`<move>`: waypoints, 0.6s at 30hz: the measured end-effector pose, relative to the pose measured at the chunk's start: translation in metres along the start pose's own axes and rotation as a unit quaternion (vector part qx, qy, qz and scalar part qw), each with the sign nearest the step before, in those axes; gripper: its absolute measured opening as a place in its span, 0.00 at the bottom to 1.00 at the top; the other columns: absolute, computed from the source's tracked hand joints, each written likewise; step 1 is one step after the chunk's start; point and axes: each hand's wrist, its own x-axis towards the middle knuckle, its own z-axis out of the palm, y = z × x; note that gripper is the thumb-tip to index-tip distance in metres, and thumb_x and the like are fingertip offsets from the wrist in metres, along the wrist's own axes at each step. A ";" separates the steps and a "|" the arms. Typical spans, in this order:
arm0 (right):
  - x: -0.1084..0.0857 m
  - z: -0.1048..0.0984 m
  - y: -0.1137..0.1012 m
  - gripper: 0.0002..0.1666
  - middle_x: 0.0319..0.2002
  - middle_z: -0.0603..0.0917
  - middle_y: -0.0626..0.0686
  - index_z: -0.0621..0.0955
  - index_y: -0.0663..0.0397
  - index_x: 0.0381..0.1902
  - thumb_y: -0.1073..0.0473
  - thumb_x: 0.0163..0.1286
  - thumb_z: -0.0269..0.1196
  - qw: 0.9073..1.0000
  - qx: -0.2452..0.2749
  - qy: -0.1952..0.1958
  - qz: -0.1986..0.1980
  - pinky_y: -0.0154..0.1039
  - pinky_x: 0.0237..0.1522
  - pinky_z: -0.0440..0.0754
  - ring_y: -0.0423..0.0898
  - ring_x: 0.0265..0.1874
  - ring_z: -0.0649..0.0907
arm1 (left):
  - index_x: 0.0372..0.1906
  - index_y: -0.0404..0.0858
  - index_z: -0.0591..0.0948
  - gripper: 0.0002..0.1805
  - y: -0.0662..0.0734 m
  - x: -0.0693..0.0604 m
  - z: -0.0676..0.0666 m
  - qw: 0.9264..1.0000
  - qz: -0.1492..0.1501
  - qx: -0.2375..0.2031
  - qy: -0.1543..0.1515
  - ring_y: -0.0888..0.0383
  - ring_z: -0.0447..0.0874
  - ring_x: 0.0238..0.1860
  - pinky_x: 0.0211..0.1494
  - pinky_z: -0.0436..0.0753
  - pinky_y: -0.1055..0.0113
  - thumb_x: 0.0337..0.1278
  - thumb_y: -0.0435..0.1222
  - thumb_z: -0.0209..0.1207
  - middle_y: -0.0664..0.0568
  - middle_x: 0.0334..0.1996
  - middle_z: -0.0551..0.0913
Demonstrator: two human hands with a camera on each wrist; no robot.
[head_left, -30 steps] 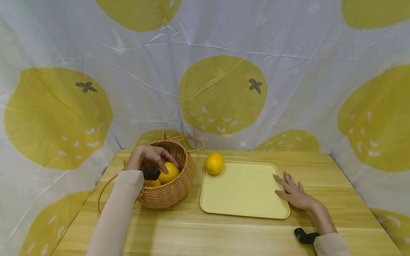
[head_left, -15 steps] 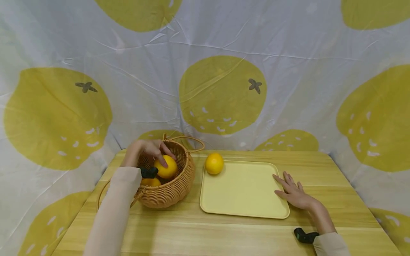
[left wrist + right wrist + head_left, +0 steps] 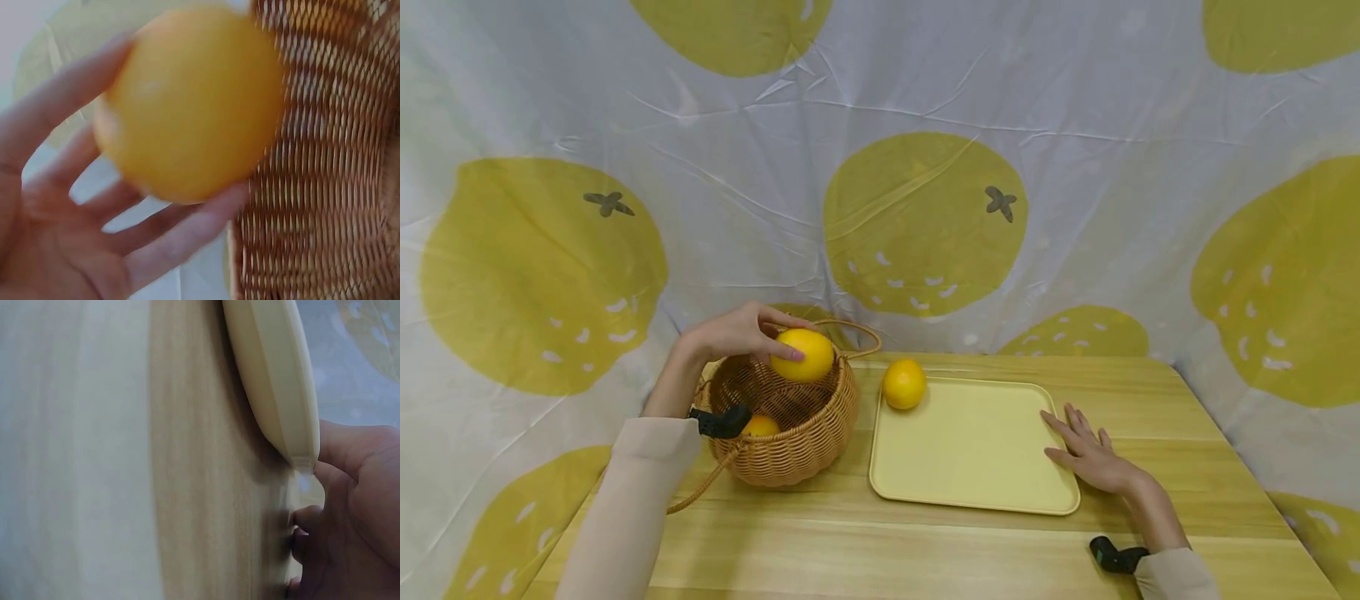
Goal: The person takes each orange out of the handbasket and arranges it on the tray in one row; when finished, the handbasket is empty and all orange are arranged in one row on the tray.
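My left hand (image 3: 741, 332) grips an orange (image 3: 802, 356) between thumb and fingers, over the far right part of the wicker basket (image 3: 797, 454). In the left wrist view the same orange (image 3: 194, 106) sits between thumb and fingers, the basket weave (image 3: 312, 187) beside it. Another orange (image 3: 762, 426) lies inside the basket, partly hidden by the black wrist camera. My right hand (image 3: 1093, 454) rests with spread fingers at the right edge of the pale yellow tray (image 3: 973, 450); thumb and one fingertip touch the rim. A further orange (image 3: 904, 384) sits on the tray's back left corner.
The wooden table (image 3: 925, 554) carries everything. One basket handle (image 3: 861, 333) leans out to the back right, the other (image 3: 700, 492) hangs out at the front left. A lemon-print cloth (image 3: 925, 225) hangs behind the table.
My left hand has lifted the orange from inside the basket up to above its rim. The right hand, the tray and the orange on it have stayed put.
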 end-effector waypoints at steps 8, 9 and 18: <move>-0.001 0.001 0.002 0.41 0.79 0.29 0.77 0.53 0.63 0.82 0.52 0.82 0.55 1.000 0.003 0.005 -0.003 0.79 0.65 0.16 0.77 0.77 0.28 | 0.68 0.46 0.81 0.31 0.022 -0.006 0.034 0.981 0.030 -0.096 0.165 0.57 0.84 0.38 0.34 0.84 0.66 0.59 0.43 0.74 0.40 0.61 0.84; -0.001 0.001 0.002 0.41 0.79 0.29 0.77 0.54 0.63 0.82 0.52 0.82 0.55 1.000 0.002 0.006 -0.003 0.79 0.65 0.16 0.77 0.77 0.28 | 0.69 0.46 0.81 0.31 0.025 -0.006 0.039 0.978 0.035 -0.100 0.178 0.58 0.85 0.39 0.35 0.85 0.67 0.59 0.43 0.73 0.40 0.62 0.84; 0.001 0.000 0.002 0.41 0.80 0.30 0.77 0.54 0.62 0.82 0.51 0.82 0.55 1.000 0.000 0.006 -0.003 0.79 0.66 0.17 0.76 0.78 0.29 | 0.69 0.54 0.80 0.31 0.061 0.003 0.102 0.955 0.072 -0.140 0.251 0.51 0.85 0.52 0.44 0.87 0.65 0.60 0.47 0.73 0.49 0.62 0.84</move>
